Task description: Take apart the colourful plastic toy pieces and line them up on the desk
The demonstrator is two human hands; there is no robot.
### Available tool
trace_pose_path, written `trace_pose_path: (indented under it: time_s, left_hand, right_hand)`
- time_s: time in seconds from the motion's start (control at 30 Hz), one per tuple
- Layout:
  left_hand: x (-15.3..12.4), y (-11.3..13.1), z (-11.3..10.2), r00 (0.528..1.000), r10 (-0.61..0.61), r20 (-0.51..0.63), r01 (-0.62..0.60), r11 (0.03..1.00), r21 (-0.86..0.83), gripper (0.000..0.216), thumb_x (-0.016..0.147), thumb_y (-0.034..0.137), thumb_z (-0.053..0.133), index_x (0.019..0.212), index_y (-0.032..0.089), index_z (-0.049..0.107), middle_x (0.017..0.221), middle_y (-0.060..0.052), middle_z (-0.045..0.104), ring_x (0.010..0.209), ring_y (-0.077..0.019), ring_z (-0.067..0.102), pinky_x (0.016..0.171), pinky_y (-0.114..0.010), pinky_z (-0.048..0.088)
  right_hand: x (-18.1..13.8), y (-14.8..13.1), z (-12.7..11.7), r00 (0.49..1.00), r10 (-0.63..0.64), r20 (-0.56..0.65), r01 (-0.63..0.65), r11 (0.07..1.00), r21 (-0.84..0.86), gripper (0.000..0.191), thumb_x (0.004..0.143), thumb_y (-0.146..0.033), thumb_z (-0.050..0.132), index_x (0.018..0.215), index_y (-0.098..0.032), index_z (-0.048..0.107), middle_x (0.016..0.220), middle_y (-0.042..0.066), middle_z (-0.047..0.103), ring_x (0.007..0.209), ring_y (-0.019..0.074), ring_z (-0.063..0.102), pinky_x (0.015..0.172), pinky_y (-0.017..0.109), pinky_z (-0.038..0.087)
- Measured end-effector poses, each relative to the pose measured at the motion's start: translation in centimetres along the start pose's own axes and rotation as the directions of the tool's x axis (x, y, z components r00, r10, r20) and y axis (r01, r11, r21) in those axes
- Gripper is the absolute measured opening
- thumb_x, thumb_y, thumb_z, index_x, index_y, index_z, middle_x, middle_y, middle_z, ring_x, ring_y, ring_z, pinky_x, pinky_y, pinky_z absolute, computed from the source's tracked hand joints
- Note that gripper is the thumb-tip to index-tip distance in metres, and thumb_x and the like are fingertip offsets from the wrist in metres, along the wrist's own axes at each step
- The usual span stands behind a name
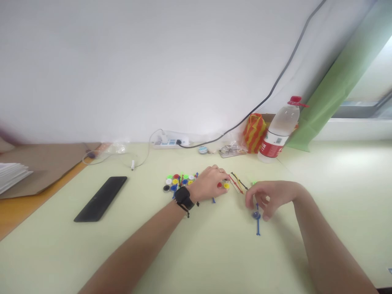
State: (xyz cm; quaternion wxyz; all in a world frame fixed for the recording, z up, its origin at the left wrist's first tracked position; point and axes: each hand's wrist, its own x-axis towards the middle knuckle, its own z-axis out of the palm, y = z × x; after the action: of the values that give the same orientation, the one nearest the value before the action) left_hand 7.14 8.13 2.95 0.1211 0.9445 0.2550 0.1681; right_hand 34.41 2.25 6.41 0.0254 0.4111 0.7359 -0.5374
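At desk (214, 261) centre: your right hand (269, 198) pinches blue stick (258, 222); left hand (210, 183) fingers rest on red/yellow discs (223, 185), grip unclear. Keep stick vertical, pile (179, 181) at 9 o'clock.

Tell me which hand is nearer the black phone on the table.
Left. The left hand rests over the coloured discs, right of the black phone; the right hand lies farther right.
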Motion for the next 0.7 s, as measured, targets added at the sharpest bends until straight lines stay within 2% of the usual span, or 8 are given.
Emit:
trace_pose_path:
  time_s: [0.07, 0.17, 0.27, 0.37, 0.5, 0.6, 0.7]
  left_hand:
    - [-0.3, -0.5, -1.1, 0.998, 0.008, 0.060, -0.007, 1.000, -0.021, 0.039, 0.080, 0.029, 0.076, 0.119, 0.025, 0.070, 0.120, -0.005, 0.071, 0.109, -0.0270, 0.058, 0.098, -0.037, 0.044]
    - [-0.5, -1.5, -2.0, 0.995, -0.021, 0.094, 0.021, 1.000, -0.004, 0.028, 0.085, 0.032, 0.074, 0.112, 0.024, 0.072, 0.117, -0.004, 0.072, 0.107, -0.0260, 0.058, 0.094, -0.036, 0.044]
    - [-0.5, -2.2, -1.8, 0.995, -0.020, 0.093, 0.018, 1.000, 0.019, 0.019, 0.090, 0.033, 0.071, 0.106, 0.023, 0.074, 0.112, -0.003, 0.074, 0.105, -0.0249, 0.058, 0.092, -0.036, 0.043]
    - [-0.3, -2.4, -1.2, 0.997, -0.025, 0.072, 0.022, 0.999, 0.038, 0.019, 0.090, 0.035, 0.073, 0.104, 0.022, 0.074, 0.108, -0.004, 0.075, 0.103, -0.0251, 0.058, 0.090, -0.037, 0.043]
    - [-0.2, -1.8, -0.8, 1.000, -0.018, 0.024, 0.017, 0.997, 0.071, 0.021, 0.088, 0.035, 0.074, 0.105, 0.022, 0.073, 0.105, -0.005, 0.074, 0.102, -0.0254, 0.059, 0.091, -0.038, 0.044]
    - [-0.1, -0.8, -0.3, 1.000, 0.001, -0.019, 0.001, 0.995, 0.103, 0.031, 0.088, 0.041, 0.075, 0.112, 0.022, 0.071, 0.109, -0.006, 0.072, 0.104, -0.0263, 0.059, 0.092, -0.038, 0.044]
    - [0.0, 0.2, 0.7, 0.995, -0.037, -0.098, 0.054, 0.982, 0.179, 0.038, 0.088, 0.046, 0.074, 0.117, 0.021, 0.069, 0.113, -0.008, 0.071, 0.107, -0.0291, 0.058, 0.092, -0.043, 0.044]
  right_hand:
    - [0.3, 0.3, 0.1, 1.000, 0.000, 0.022, 0.001, 1.000, -0.018, 0.041, 0.062, -0.031, 0.086, 0.100, -0.021, 0.076, 0.095, 0.003, 0.075, 0.076, 0.0182, 0.066, 0.067, 0.027, 0.051]
    - [1.2, 0.7, 0.3, 0.999, 0.023, 0.041, -0.022, 0.999, -0.036, 0.036, 0.063, -0.032, 0.087, 0.095, -0.020, 0.076, 0.088, 0.002, 0.074, 0.076, 0.0186, 0.067, 0.066, 0.026, 0.051]
    - [1.7, 0.8, 0.4, 0.998, 0.036, 0.059, -0.035, 0.999, -0.019, 0.029, 0.071, -0.036, 0.083, 0.095, -0.019, 0.078, 0.084, 0.003, 0.075, 0.077, 0.0190, 0.068, 0.068, 0.026, 0.051]
    - [1.8, 0.6, 0.6, 0.999, 0.015, 0.044, -0.016, 1.000, 0.014, 0.027, 0.077, -0.040, 0.079, 0.094, -0.019, 0.080, 0.086, 0.004, 0.076, 0.079, 0.0190, 0.069, 0.072, 0.027, 0.052]
    - [1.9, 0.1, 0.5, 0.998, -0.056, -0.002, 0.056, 0.998, 0.007, 0.029, 0.083, -0.046, 0.075, 0.092, -0.018, 0.078, 0.085, 0.004, 0.072, 0.075, 0.0166, 0.062, 0.069, 0.027, 0.049]
    - [2.0, -0.4, 0.4, 0.991, -0.105, -0.087, 0.108, 0.994, 0.033, 0.032, 0.088, -0.050, 0.071, 0.092, -0.018, 0.075, 0.091, 0.006, 0.071, 0.074, 0.0155, 0.058, 0.063, 0.026, 0.045]
    - [1.8, -1.1, 0.4, 0.970, -0.161, -0.183, 0.175, 0.982, 0.065, 0.033, 0.091, -0.051, 0.068, 0.093, -0.018, 0.073, 0.095, 0.007, 0.070, 0.080, 0.0172, 0.058, 0.066, 0.027, 0.045]
